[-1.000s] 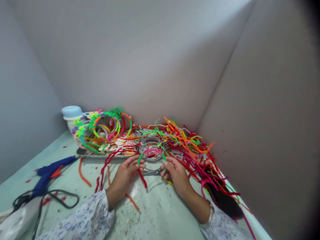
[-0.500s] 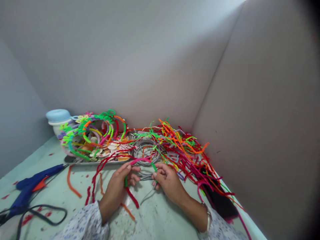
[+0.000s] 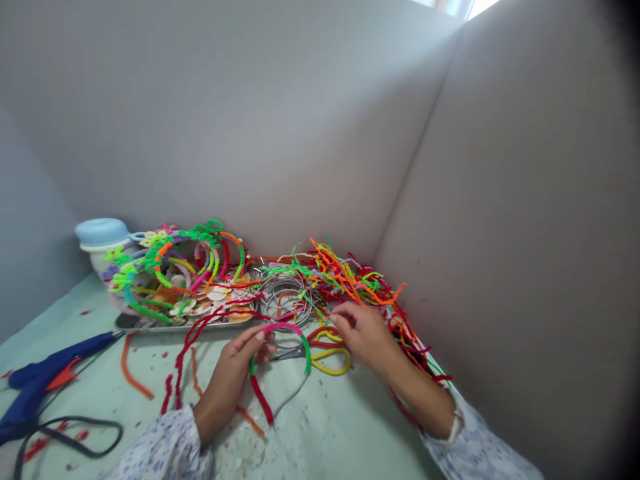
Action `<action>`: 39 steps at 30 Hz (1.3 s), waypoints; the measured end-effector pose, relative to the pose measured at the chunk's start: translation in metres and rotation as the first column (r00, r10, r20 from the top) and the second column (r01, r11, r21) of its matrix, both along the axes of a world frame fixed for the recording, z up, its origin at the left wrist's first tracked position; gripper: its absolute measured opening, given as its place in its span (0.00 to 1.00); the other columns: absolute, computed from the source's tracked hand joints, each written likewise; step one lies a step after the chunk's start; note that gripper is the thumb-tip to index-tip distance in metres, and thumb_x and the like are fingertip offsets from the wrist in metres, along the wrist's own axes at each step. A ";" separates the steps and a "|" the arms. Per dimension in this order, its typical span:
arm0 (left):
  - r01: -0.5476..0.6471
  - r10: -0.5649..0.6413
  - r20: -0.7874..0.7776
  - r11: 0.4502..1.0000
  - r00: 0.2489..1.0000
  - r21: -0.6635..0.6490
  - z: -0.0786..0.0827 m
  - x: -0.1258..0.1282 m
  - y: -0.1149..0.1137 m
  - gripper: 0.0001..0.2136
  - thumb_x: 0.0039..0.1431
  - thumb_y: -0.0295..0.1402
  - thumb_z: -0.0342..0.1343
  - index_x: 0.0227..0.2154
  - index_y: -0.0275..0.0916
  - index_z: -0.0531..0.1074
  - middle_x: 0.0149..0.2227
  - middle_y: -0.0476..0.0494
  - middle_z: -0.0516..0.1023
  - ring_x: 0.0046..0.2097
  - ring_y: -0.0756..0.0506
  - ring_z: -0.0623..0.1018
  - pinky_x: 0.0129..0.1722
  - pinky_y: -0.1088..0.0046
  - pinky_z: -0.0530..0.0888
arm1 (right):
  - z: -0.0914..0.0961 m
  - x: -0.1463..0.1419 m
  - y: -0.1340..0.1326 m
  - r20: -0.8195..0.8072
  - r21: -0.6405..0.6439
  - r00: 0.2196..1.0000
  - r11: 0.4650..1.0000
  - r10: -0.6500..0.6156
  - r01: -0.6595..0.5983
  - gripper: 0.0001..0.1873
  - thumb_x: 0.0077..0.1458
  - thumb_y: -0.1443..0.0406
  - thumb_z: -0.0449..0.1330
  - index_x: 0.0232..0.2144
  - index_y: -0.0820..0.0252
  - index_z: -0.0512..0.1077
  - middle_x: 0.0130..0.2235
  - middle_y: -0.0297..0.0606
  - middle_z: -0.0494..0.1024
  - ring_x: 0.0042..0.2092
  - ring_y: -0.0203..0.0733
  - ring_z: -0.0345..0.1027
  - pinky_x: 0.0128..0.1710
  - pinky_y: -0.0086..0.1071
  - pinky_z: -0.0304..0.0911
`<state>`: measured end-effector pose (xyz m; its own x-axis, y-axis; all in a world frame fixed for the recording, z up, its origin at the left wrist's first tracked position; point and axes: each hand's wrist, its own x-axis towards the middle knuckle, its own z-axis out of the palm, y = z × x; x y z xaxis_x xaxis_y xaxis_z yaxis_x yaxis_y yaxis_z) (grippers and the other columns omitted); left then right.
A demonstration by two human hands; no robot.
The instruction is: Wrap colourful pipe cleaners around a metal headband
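Observation:
My left hand (image 3: 239, 368) is closed on a headband (image 3: 280, 331) wrapped in pink, green and red pipe cleaner, holding it upright near its left end. A red tail (image 3: 262, 398) hangs from it onto the table. My right hand (image 3: 366, 333) has let go and reaches into the heap of loose pipe cleaners (image 3: 350, 280) to the right, fingers curled among the strands. What they touch is hard to tell. Scissors with yellow handles (image 3: 325, 355) lie between my hands.
A metal tray (image 3: 150, 323) at the back left carries finished wrapped headbands and paper flowers. Bare wire hoops (image 3: 290, 297) lie beside it. A blue glue gun (image 3: 45, 377) with its black cord sits at the left. A white-lidded pot (image 3: 103, 237) stands in the corner. Grey walls enclose the table.
My right hand released the headband and moved right into the pipe cleaner heap. My left hand kept hold of the headband. The scissors' yellow handles came into view.

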<state>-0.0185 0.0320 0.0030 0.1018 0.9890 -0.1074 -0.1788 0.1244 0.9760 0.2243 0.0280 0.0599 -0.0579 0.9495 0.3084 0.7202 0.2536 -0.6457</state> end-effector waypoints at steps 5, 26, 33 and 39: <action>0.021 -0.011 -0.148 0.998 0.989 0.066 0.005 0.001 -0.004 0.22 0.57 0.43 0.55 0.48 0.31 0.72 0.31 0.40 0.80 0.34 0.46 0.75 0.37 0.71 0.69 | 0.023 0.040 0.029 0.059 0.087 0.983 0.982 -0.175 0.170 0.11 0.55 0.60 0.55 0.36 0.56 0.74 0.33 0.35 0.79 0.33 0.40 0.71 0.33 0.31 0.60; 0.174 0.209 -0.774 0.909 0.598 0.380 0.126 -0.058 -0.022 0.10 0.53 0.38 0.55 0.34 0.41 0.79 0.35 0.42 0.79 0.37 0.40 0.74 0.38 0.69 0.65 | 0.066 0.005 0.030 0.284 0.157 0.958 0.988 -0.050 0.005 0.11 0.54 0.60 0.55 0.37 0.56 0.75 0.32 0.37 0.79 0.30 0.41 0.70 0.29 0.31 0.58; 0.076 0.098 -0.992 0.992 0.081 0.104 0.105 -0.101 0.003 0.18 0.48 0.47 0.57 0.36 0.38 0.74 0.34 0.36 0.78 0.34 0.38 0.75 0.29 0.71 0.60 | 0.072 -0.006 0.017 0.267 0.074 0.963 0.995 0.048 -0.070 0.11 0.54 0.59 0.55 0.34 0.55 0.76 0.28 0.34 0.78 0.27 0.39 0.68 0.27 0.30 0.57; 0.057 0.098 -0.978 0.992 0.185 0.110 0.068 -0.108 0.014 0.05 0.47 0.32 0.55 0.26 0.38 0.73 0.28 0.40 0.77 0.30 0.42 0.74 0.27 0.73 0.59 | 0.062 -0.014 0.009 0.176 -0.027 0.978 0.994 0.112 -0.109 0.10 0.53 0.60 0.56 0.33 0.56 0.75 0.29 0.34 0.78 0.28 0.39 0.68 0.28 0.30 0.58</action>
